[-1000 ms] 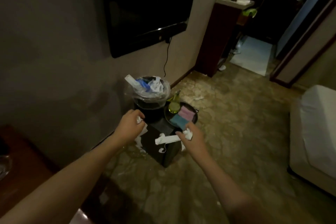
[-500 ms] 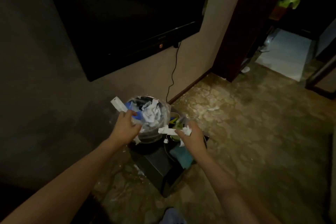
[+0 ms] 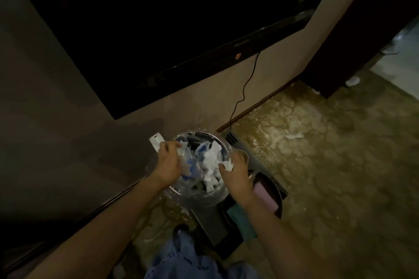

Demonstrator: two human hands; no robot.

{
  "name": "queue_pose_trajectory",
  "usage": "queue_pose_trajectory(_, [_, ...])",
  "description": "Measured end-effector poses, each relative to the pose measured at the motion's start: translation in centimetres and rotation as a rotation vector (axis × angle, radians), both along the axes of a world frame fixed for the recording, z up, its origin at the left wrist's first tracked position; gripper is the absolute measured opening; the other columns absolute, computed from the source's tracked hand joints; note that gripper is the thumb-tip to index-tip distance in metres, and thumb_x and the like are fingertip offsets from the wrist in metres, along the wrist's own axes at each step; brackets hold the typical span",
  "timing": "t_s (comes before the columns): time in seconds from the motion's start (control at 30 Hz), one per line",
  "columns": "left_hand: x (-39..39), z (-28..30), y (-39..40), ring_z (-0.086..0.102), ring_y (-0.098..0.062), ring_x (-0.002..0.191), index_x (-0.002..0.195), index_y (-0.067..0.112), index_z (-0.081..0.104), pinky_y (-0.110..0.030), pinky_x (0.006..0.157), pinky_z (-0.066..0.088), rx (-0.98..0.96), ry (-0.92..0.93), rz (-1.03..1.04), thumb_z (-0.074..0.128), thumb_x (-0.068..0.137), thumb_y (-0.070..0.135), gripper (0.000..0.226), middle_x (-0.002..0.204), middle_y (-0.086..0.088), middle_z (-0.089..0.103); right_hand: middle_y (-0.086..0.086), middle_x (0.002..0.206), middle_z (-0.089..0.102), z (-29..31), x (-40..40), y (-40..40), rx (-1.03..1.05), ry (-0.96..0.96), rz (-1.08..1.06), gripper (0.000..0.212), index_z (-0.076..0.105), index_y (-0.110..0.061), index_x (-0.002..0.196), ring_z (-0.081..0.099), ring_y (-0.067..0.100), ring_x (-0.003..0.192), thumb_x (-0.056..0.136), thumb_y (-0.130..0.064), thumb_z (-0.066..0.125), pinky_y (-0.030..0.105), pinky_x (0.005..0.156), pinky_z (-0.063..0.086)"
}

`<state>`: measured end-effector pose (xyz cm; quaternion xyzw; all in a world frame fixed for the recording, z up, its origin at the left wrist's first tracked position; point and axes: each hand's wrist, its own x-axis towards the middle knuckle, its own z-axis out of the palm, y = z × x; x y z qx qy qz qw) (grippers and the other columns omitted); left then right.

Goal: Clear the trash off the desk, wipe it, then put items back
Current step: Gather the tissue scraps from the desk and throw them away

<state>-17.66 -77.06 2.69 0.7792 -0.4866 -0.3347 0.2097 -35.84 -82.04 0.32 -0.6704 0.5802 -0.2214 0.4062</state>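
Observation:
A round trash bin point(image 3: 223, 147) lined with clear plastic stands on the floor by the wall, full of white and blue paper scraps point(image 3: 209, 161). My left hand point(image 3: 169, 164) is over its left rim and grips crumpled white paper. My right hand point(image 3: 235, 169) is over the right rim and pinches a crumpled white tissue point(image 3: 227, 165). A white strip point(image 3: 156, 144) sticks out at the bin's left edge.
A dark low box point(image 3: 217, 222) beside the bin carries a round dark tray point(image 3: 275, 190) with a pink cloth point(image 3: 265, 196) and a teal cloth point(image 3: 240, 219). A wall-mounted television point(image 3: 158, 29) hangs above with a dangling cable point(image 3: 243, 95). Paper bits lie on the patterned floor point(image 3: 328, 165).
I have stepped closer, so the bin now lies right below me. Both hands have moved over the bin's rim with their paper, and the long white piece in my right hand is gone from view.

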Motion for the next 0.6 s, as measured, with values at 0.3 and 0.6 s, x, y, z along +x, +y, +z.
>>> queue_pose_trajectory(0.3, [3.8, -6.2, -3.2, 0.029, -0.022, 0.123, 0.133, 0.016, 0.031, -0.026, 0.103, 0.032, 0.230, -0.035, -0.132, 0.070, 0.079, 0.007, 0.067, 0.137, -0.010, 0.020, 0.014, 0.126, 0.046, -6.3, 5.8, -2.0, 0.069, 0.204, -0.058, 0.023, 0.057, -0.003, 0.110, 0.044, 0.026, 0.118, 0.090, -0.012, 0.060, 0.026, 0.097, 0.033])
queue_pose_trajectory(0.6, [2.5, -10.6, -5.4, 0.028, -0.026, 0.125, 0.130, 0.017, 0.033, -0.033, 0.105, 0.031, 0.304, -0.158, -0.255, 0.058, 0.084, 0.007, 0.053, 0.137, -0.013, 0.023, 0.011, 0.143, 0.037, -10.3, 6.8, -2.8, 0.336, 0.423, -0.040, 0.052, 0.037, -0.008, 0.138, 0.038, 0.024, 0.130, 0.091, -0.021, 0.056, 0.034, 0.110, 0.031])
